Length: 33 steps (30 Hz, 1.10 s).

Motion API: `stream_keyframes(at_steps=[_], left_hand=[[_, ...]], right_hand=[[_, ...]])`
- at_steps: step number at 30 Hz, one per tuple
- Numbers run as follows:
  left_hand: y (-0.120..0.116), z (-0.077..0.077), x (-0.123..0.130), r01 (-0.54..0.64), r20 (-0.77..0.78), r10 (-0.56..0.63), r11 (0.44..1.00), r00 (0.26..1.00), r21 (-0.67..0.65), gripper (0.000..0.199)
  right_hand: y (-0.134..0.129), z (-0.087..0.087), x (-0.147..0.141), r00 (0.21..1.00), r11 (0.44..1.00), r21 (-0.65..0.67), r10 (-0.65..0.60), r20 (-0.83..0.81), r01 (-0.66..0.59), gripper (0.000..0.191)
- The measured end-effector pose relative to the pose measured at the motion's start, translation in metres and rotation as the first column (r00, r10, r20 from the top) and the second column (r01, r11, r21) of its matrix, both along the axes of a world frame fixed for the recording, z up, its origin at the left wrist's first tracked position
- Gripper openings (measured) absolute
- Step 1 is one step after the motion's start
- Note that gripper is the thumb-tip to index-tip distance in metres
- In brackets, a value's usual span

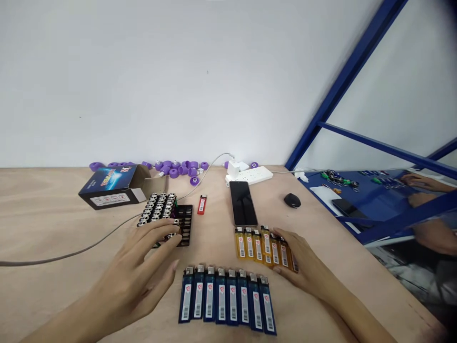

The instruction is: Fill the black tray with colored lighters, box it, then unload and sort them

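I see the yellow lighters (249,245) in a row on the table (310,226), my right hand (301,262) curved wide around their right end. My left hand (134,269) reaches over the black tray (190,224); I cannot tell whether it grips anything. Blue lighters (232,295) lie nearer me.

Lower centre of frame: blue lighters (222,295), translucent and silver-topped, each white-labelled with red emblem and black barcode; right of centre, amber-yellow lighters (249,244) similarly labelled, and near the middle one red lighter (202,205), black and silver at its top. Left of centre: box (110,183), dark navy and black with bright blue burst, red lettering and white panel; beyond it, purple caps (173,173). Right half: white power strip (255,176), black mouse (292,200), deep blue frame (342,62) at upper right.
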<state>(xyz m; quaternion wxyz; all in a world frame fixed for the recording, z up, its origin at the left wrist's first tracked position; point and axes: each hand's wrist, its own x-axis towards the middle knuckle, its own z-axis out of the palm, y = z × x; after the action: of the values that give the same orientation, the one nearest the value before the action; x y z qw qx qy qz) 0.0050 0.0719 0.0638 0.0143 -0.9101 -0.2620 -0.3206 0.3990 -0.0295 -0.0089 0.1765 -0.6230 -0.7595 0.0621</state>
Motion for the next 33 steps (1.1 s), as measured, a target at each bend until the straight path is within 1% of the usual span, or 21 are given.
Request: stream_keyframes(at_steps=[5, 9, 11, 12, 13, 14, 15, 16, 17, 18, 19, 20, 21, 22, 23, 24, 25, 26, 28, 31, 33], left_hand=[[-0.006, 0.003, -0.002, 0.124, 0.015, -0.124, 0.992, 0.992, 0.03, 0.038], [-0.015, 0.008, 0.002, 0.221, 0.061, -0.22, 0.975, 0.974, -0.005, 0.039], [-0.025, 0.01, 0.008, 0.259, 0.132, -0.243, 0.958, 0.961, -0.121, 0.039], [-0.03, 0.008, 0.011, 0.264, 0.191, -0.223, 0.937, 0.956, -0.228, 0.038], [-0.036, 0.005, 0.014, 0.276, 0.256, -0.19, 0.892, 0.948, -0.358, 0.034], [-0.041, 0.001, 0.017, 0.284, 0.316, -0.131, 0.814, 0.94, -0.506, 0.028], [-0.045, -0.005, 0.021, 0.303, 0.374, -0.055, 0.698, 0.926, -0.649, 0.023], [-0.048, -0.012, 0.024, 0.348, 0.415, 0.009, 0.53, 0.91, -0.774, 0.023], [-0.051, -0.019, 0.028, 0.405, 0.445, 0.064, 0.317, 0.893, -0.858, 0.029], [-0.052, -0.025, 0.032, 0.486, 0.496, 0.103, 0.11, 0.862, -0.867, 0.039], [-0.054, -0.03, 0.035, 0.574, 0.561, 0.163, -0.043, 0.811, -0.817, 0.049], [-0.055, -0.033, 0.039, 0.65, 0.61, 0.238, -0.164, 0.756, -0.742, 0.056], [-0.056, -0.034, 0.042, 0.691, 0.618, 0.312, -0.267, 0.721, -0.672, 0.056], [-0.057, -0.034, 0.045, 0.711, 0.597, 0.387, -0.352, 0.703, -0.609, 0.054], [-0.058, -0.031, 0.047, 0.702, 0.544, 0.445, -0.42, 0.711, -0.575, 0.048], [-0.058, -0.028, 0.048, 0.683, 0.469, 0.501, -0.46, 0.727, -0.567, 0.041], [-0.058, -0.023, 0.048, 0.666, 0.389, 0.56, -0.464, 0.731, -0.584, 0.036], [-0.058, -0.019, 0.047, 0.651, 0.321, 0.611, -0.45, 0.724, -0.611, 0.031], [-0.055, -0.011, 0.043, 0.655, 0.267, 0.692, -0.383, 0.671, -0.651, 0.028], [-0.049, -0.004, 0.037, 0.7, 0.332, 0.693, -0.347, 0.64, -0.624, 0.028], [-0.045, -0.003, 0.033, 0.725, 0.392, 0.668, -0.332, 0.633, -0.604, 0.026]], right_hand=[[-0.001, -0.01, 0.004, 0.995, 0.995, -0.015, -0.099, -0.025, 0.099, 0.075], [-0.007, -0.015, 0.011, 0.983, 0.98, 0.072, -0.182, -0.032, 0.184, 0.078], [-0.008, -0.011, 0.009, 0.98, 0.971, 0.128, -0.195, -0.048, 0.2, 0.08], [-0.008, -0.008, 0.005, 0.981, 0.968, 0.161, -0.186, -0.057, 0.192, 0.081], [-0.007, -0.003, -0.002, 0.983, 0.965, 0.191, -0.17, -0.069, 0.18, 0.082], [-0.006, 0.003, -0.012, 0.986, 0.961, 0.223, -0.148, -0.082, 0.162, 0.082], [-0.004, 0.01, -0.024, 0.988, 0.962, 0.237, -0.119, -0.094, 0.139, 0.083], [-0.002, 0.018, -0.039, 0.991, 0.967, 0.229, -0.089, -0.101, 0.11, 0.083], [0.001, 0.025, -0.056, 0.995, 0.975, 0.214, -0.034, -0.095, 0.054, 0.082], [0.004, 0.032, -0.075, 0.994, 0.976, 0.211, 0.068, -0.083, -0.049, 0.086], [0.008, 0.039, -0.094, 0.978, 0.957, 0.226, 0.2, -0.061, -0.181, 0.09], [0.013, 0.044, -0.113, 0.946, 0.918, 0.253, 0.323, -0.028, -0.305, 0.089], [0.018, 0.048, -0.132, 0.909, 0.87, 0.284, 0.416, 0.015, -0.403, 0.083], [0.023, 0.05, -0.148, 0.87, 0.809, 0.34, 0.488, 0.068, -0.48, 0.074], [0.028, 0.051, -0.163, 0.845, 0.776, 0.357, 0.528, 0.086, -0.521, 0.065], [0.033, 0.051, -0.176, 0.819, 0.738, 0.381, 0.564, 0.104, -0.556, 0.062], [0.037, 0.051, -0.186, 0.8, 0.711, 0.393, 0.586, 0.127, -0.583, 0.062], [0.04, 0.051, -0.193, 0.788, 0.698, 0.391, 0.599, 0.139, -0.6, 0.067], [0.045, 0.052, -0.201, 0.778, 0.701, 0.358, 0.613, 0.142, -0.617, 0.081], [0.049, 0.058, -0.198, 0.788, 0.773, 0.22, 0.615, -0.029, -0.595, 0.098], [0.052, 0.064, -0.192, 0.821, 0.856, 0.109, 0.515, -0.248, -0.504, 0.093]])
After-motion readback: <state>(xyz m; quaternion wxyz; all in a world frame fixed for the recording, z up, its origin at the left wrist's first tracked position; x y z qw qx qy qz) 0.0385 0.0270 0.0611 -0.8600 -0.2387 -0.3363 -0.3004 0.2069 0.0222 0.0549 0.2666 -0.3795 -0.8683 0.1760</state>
